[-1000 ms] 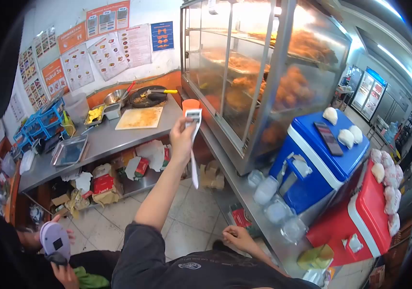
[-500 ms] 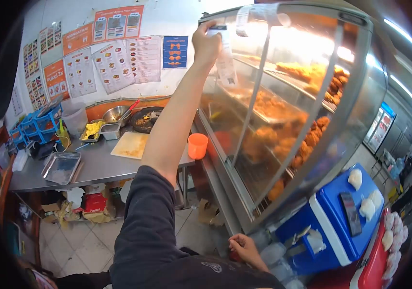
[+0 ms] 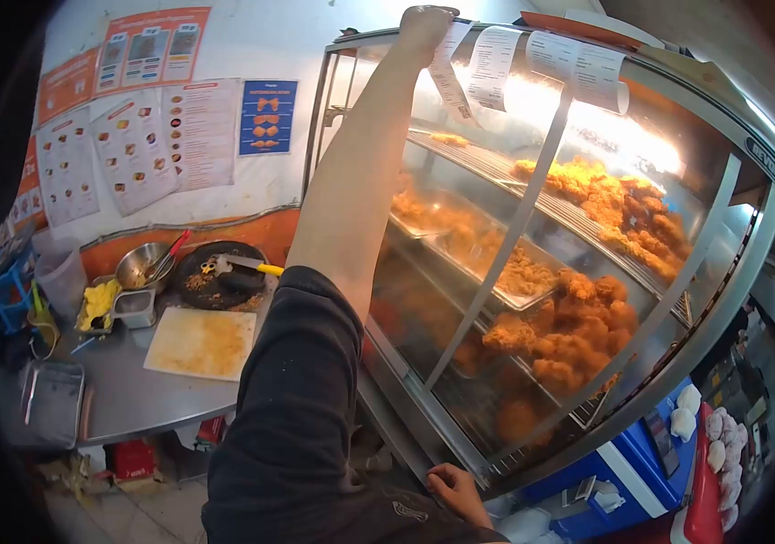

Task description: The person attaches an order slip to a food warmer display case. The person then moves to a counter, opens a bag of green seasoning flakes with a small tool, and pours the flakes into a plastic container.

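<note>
My left hand (image 3: 426,34) is raised to the top edge of a glass food warmer (image 3: 487,299), fingers closed at the upper end of a printed paper receipt (image 3: 449,80). The strip hangs down in front of the glass; the fingertips are partly hidden at the picture's top. Beside it, more receipts (image 3: 494,68) dangle from the same top edge. Low at the warmer's base, my right hand (image 3: 458,492) hangs near my body with its fingers loosely curled and nothing visible in them. Pieces of fried chicken (image 3: 578,335) lie on trays and racks behind the glass.
On the steel table (image 3: 134,399) at left are a stained cutting board (image 3: 202,343), a stone mortar (image 3: 220,272), a metal bowl (image 3: 141,263) and a tray (image 3: 52,403). A blue cooler box (image 3: 628,476) and a red one (image 3: 694,490) stand at lower right. Posters cover the wall.
My left hand has gone up to the warmer's top edge with the receipt. The view has swung right and nearer the warmer, bringing more hanging receipts into sight. My right hand stays low.
</note>
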The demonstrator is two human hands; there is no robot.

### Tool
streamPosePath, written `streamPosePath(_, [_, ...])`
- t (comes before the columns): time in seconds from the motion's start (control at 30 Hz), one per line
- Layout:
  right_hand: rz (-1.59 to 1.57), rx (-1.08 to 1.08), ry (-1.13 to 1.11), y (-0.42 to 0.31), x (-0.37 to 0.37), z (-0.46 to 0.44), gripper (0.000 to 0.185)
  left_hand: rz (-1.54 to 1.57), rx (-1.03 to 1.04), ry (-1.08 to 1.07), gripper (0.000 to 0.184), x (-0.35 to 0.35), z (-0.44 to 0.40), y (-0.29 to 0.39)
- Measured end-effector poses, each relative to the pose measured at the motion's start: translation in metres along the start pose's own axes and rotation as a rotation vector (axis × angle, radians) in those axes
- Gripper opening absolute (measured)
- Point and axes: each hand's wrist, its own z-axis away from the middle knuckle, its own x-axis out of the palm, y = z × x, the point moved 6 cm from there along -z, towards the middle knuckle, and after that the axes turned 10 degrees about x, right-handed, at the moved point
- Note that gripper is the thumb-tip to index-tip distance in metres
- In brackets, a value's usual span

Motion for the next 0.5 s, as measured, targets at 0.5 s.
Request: streamPosePath(0.5, [0.145, 0.046, 0.066, -0.007, 0.02, -0.034, 0.025, -1.051, 0.722, -0.423, 0.027, 0.051, -0.017, 0.017])
